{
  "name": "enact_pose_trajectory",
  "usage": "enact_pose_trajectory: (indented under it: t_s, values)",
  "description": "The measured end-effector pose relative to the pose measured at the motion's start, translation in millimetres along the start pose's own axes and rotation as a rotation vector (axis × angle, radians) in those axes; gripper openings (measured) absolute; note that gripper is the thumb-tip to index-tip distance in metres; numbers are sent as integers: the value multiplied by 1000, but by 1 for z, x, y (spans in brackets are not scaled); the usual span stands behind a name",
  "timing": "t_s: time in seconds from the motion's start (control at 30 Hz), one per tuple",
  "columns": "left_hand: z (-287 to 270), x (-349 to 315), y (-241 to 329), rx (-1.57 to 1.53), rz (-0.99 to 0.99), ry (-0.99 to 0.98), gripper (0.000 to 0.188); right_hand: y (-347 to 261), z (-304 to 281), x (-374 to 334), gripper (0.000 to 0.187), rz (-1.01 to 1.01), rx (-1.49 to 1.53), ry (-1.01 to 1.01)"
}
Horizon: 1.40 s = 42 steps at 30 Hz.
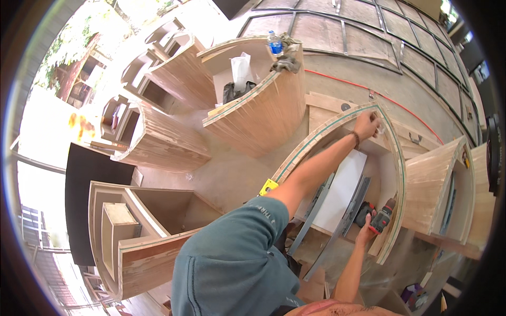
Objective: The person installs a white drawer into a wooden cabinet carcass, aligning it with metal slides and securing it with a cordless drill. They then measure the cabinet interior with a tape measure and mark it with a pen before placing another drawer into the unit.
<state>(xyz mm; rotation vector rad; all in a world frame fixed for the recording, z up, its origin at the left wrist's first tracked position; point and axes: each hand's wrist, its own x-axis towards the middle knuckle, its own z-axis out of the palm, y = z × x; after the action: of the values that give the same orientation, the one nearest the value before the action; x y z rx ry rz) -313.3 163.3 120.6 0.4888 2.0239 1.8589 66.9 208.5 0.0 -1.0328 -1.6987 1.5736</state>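
My left hand (367, 125) reaches across to the pointed far end of a curved wooden cabinet (311, 141). Its fingers are closed near the rim; a small pale, clear-looking item shows beside them, too blurred to name. In my right hand (367, 227) is a red and black cordless drill (380, 218), held inside the cabinet near its right wall with the chuck pointing up and away. Between my arms, grey metal drawer slides (354, 203) run along a white panel (342, 181) inside the cabinet.
A yellow tape measure (268, 187) sits by the cabinet's left edge. Similar wooden cabinets (258, 118) stand left and right; one bears a water bottle (274, 43) and rags. A red hose (379, 100) crosses the floor near black metal frames (343, 37).
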Motion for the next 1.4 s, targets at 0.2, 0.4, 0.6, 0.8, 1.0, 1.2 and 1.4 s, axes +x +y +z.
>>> enact_pose_trajectory:
  t_s: [0.2,0.4,0.6,0.8,1.0,1.2,1.4]
  values:
    - [-34,-155,23,-851,-269,-310,18,-47,-11,-19,42,-65,-87,40]
    - [-32,-308,14,-913,-653,-344,16,-120,-42,-96,28,-255,-399,-50]
    - [-39,-372,10,-975,-686,-234,11,-200,-30,-218,26,-286,-288,-269]
    - [-54,-388,49,-1083,-716,-407,15,-210,-36,-285,23,-197,-268,-228]
    - [-44,-426,77,-1024,-683,-325,17,-205,-50,-310,57,-266,-285,-232]
    - [-37,-431,81,-1005,-717,-248,20,-217,-43,-306,64,-238,-242,-193]
    - [-32,-400,67,-983,-805,-215,23,-217,-27,-277,66,-169,-289,-169]
